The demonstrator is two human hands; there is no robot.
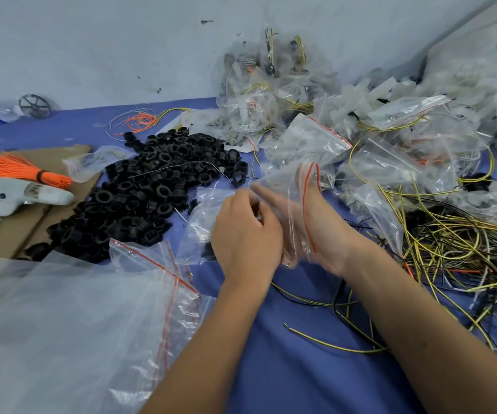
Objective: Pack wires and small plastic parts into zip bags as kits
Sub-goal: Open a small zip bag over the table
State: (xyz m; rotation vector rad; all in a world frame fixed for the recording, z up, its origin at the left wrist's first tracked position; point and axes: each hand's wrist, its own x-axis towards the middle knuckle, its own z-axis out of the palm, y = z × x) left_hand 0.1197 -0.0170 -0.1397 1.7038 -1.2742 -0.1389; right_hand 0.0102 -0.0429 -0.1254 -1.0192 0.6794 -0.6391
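Opening an empty zip bag for the next kit.

Right hand (pixel 316 225) pushed inside the small clear zip bag (pixel 295 204), fingers straight and spread under the film, red seal line running across the back of the hand; left hand (pixel 247 234) beside it, fingers curled, seemingly pinching the bag's near lip, though motion blur hides the exact grip. Bag held just above the blue table (pixel 286 369), between the heap of black plastic rings (pixel 151 186) on the left and the tangle of yellow-and-black wires (pixel 456 252) on the right. Best done by keeping the lip pinched firm, spreading the mouth wide and fully unsealed, then feeding in rings before wires, coiled loosely to avoid snagging the seal. Packed bags (pixel 286 94) piled behind, against the wall.
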